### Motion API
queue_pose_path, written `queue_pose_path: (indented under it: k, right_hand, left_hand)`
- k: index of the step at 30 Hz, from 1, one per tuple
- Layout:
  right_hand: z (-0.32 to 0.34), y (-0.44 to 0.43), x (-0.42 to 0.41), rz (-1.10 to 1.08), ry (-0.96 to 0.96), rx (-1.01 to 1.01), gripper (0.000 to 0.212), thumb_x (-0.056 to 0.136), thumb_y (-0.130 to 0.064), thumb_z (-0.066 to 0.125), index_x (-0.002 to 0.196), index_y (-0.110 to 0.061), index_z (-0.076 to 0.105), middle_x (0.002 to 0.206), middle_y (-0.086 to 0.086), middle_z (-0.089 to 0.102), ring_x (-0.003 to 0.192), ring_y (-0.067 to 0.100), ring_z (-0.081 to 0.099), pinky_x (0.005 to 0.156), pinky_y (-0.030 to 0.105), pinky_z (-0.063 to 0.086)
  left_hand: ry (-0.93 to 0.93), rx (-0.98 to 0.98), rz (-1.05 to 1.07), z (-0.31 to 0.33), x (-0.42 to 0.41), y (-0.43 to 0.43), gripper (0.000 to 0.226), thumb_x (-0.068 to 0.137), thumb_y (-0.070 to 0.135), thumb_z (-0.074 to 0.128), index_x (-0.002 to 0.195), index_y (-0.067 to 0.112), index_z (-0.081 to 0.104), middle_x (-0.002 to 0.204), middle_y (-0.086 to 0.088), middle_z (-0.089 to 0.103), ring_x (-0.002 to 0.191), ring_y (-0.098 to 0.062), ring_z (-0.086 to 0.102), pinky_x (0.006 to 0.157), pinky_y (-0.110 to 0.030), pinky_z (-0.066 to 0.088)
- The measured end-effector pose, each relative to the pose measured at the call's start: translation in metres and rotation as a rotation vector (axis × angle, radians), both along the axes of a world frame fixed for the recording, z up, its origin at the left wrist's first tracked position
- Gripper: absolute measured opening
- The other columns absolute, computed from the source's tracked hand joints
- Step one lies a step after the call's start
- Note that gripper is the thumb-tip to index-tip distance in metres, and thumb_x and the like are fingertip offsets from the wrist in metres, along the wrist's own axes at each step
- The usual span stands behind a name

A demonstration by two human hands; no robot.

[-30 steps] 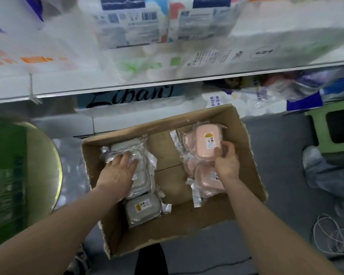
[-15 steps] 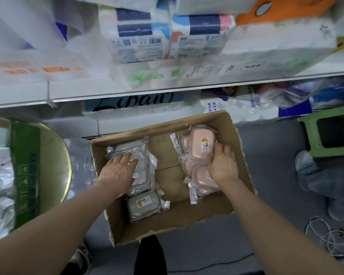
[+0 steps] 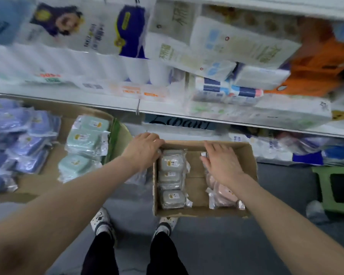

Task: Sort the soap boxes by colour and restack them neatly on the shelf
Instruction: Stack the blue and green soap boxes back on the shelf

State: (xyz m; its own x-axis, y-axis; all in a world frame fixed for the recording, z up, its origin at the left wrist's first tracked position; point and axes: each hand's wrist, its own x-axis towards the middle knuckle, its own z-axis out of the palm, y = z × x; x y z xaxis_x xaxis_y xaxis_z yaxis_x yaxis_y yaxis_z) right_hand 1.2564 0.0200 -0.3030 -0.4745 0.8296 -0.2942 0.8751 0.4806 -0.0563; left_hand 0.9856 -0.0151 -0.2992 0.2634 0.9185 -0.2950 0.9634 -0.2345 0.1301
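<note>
A cardboard box (image 3: 199, 212) sits on the floor below the shelf. Inside it, grey soap boxes (image 3: 172, 162) in clear wrap lie in a column on the left, and pink soap boxes (image 3: 223, 197) lie on the right. My left hand (image 3: 142, 148) curls over the box's far left corner and grips the rim. Fingers straight, my right hand (image 3: 221, 162) lies flat over the far end of the pink stack and hides part of it. To the left, a second cardboard tray (image 3: 54, 177) holds mint-green soap boxes (image 3: 83, 139) and purple soap boxes (image 3: 24, 135).
A white shelf edge (image 3: 87, 99) runs across above the boxes, loaded with tissue and paper-roll packs (image 3: 226, 56). A green stool (image 3: 336, 187) stands on the grey floor at the right. My feet (image 3: 101, 221) are just in front of the box.
Both hands have left the soap stacks and moved to the far end of the box. The view has shifted, so the tray of green and purple soap boxes now shows at the left.
</note>
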Motion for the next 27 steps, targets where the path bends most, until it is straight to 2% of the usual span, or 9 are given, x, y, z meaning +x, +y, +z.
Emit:
queue_pose_path:
  k: [4, 7, 13, 17, 19, 22, 24, 27]
  right_hand:
    - [0.052, 0.002, -0.071, 0.237, 0.048, 0.1, 0.053, 0.099, -0.044, 0.04, 0.143, -0.014, 0.042, 0.13, 0.009, 0.058, 0.12, 0.028, 0.053, 0.103, 0.042, 0.042]
    - [0.08, 0.003, -0.129, 0.404, 0.093, 0.193, 0.051, 0.097, -0.04, 0.048, 0.138, -0.01, 0.051, 0.121, 0.011, 0.064, 0.111, 0.03, 0.059, 0.093, 0.042, 0.046]
    - [0.121, -0.014, -0.262, 0.611, 0.182, 0.271, 0.048, 0.091, -0.039, 0.053, 0.129, -0.01, 0.057, 0.111, 0.01, 0.066, 0.103, 0.032, 0.061, 0.084, 0.041, 0.048]
    - [0.134, -0.046, -0.357, 0.672, 0.207, 0.292, 0.046, 0.091, -0.039, 0.053, 0.128, -0.012, 0.056, 0.108, 0.01, 0.066, 0.099, 0.033, 0.061, 0.081, 0.041, 0.049]
    - [0.135, -0.068, -0.408, 0.682, 0.219, 0.28, 0.049, 0.091, -0.041, 0.05, 0.13, -0.013, 0.056, 0.111, 0.01, 0.066, 0.1, 0.032, 0.061, 0.083, 0.041, 0.048]
    - [0.13, -0.102, -0.486, 0.732, 0.239, 0.275, 0.045, 0.089, -0.037, 0.054, 0.125, -0.012, 0.06, 0.11, 0.01, 0.067, 0.096, 0.032, 0.063, 0.08, 0.04, 0.05]
    - [0.125, -0.123, -0.538, 0.749, 0.227, 0.265, 0.048, 0.09, -0.043, 0.043, 0.123, -0.013, 0.062, 0.107, 0.009, 0.067, 0.094, 0.032, 0.064, 0.077, 0.04, 0.051]
    - [0.113, -0.149, -0.604, 0.721, 0.222, 0.222, 0.053, 0.088, -0.045, 0.039, 0.122, -0.013, 0.063, 0.103, 0.009, 0.068, 0.09, 0.033, 0.065, 0.074, 0.041, 0.053]
  left_hand:
    - [-0.02, 0.136, 0.071, 0.044, -0.064, -0.036, 0.041, 0.085, 0.031, 0.066, 0.123, 0.017, 0.06, 0.121, -0.01, 0.062, 0.107, -0.033, 0.058, 0.093, -0.043, 0.047]
    - [-0.038, 0.194, 0.17, 0.067, -0.118, -0.069, 0.041, 0.076, 0.025, 0.077, 0.114, 0.014, 0.066, 0.11, -0.012, 0.066, 0.095, -0.036, 0.063, 0.084, -0.043, 0.052]
    - [-0.048, 0.304, 0.388, 0.097, -0.23, -0.133, 0.041, 0.081, 0.027, 0.072, 0.12, 0.013, 0.063, 0.116, -0.013, 0.065, 0.097, -0.037, 0.062, 0.08, -0.042, 0.051]
    - [-0.034, 0.37, 0.431, 0.113, -0.315, -0.18, 0.041, 0.074, 0.021, 0.079, 0.112, 0.009, 0.068, 0.106, -0.014, 0.068, 0.088, -0.036, 0.066, 0.073, -0.041, 0.054]
    - [-0.015, 0.379, 0.45, 0.122, -0.363, -0.208, 0.043, 0.075, 0.024, 0.079, 0.113, 0.009, 0.067, 0.107, -0.015, 0.067, 0.091, -0.037, 0.065, 0.074, -0.044, 0.054]
    - [0.025, 0.399, 0.497, 0.13, -0.435, -0.253, 0.041, 0.086, 0.038, 0.055, 0.115, 0.012, 0.066, 0.108, -0.013, 0.066, 0.094, -0.037, 0.063, 0.078, -0.045, 0.054]
    - [0.036, 0.374, 0.528, 0.131, -0.48, -0.283, 0.045, 0.085, 0.041, 0.046, 0.112, 0.013, 0.067, 0.107, -0.013, 0.066, 0.092, -0.036, 0.064, 0.078, -0.045, 0.054]
    - [0.062, 0.362, 0.595, 0.128, -0.541, -0.321, 0.035, 0.084, 0.031, 0.067, 0.116, 0.016, 0.066, 0.113, -0.009, 0.066, 0.099, -0.035, 0.063, 0.085, -0.044, 0.052]
